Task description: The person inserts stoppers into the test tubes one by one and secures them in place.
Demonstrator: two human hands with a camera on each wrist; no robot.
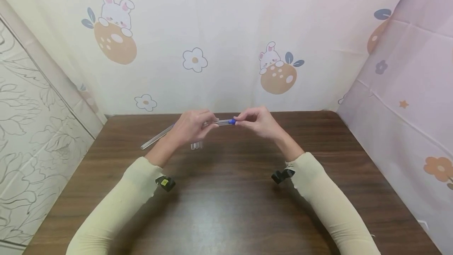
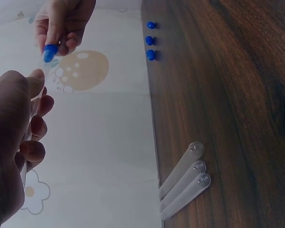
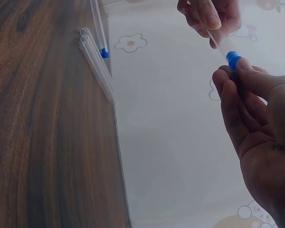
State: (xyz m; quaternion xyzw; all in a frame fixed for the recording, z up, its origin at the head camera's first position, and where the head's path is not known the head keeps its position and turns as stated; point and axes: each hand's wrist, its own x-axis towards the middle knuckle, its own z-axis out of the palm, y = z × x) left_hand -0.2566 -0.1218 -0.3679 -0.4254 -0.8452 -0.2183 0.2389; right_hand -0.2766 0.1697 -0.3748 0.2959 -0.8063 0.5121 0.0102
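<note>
Pale sleeves [image 1: 118, 200], hands [image 1: 192, 126] pinching clear tube [image 1: 223, 122] and its blue cap [image 2: 49, 53], contents unclear

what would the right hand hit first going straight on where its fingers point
Past the blue cap it pinches, the right hand would first meet the clear tube, then probably the left hand holding that tube; exact depth is hard to judge.

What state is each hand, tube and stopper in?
Left hand: grips the held tube
Right hand: pinches the held stopper
Held tube: in the air
Held stopper: at the tube's end, seating unclear
Capped tube: lying on the table
Three other tubes: lying together, no stoppers visible on them
Three loose stoppers: in a row, apart
</note>
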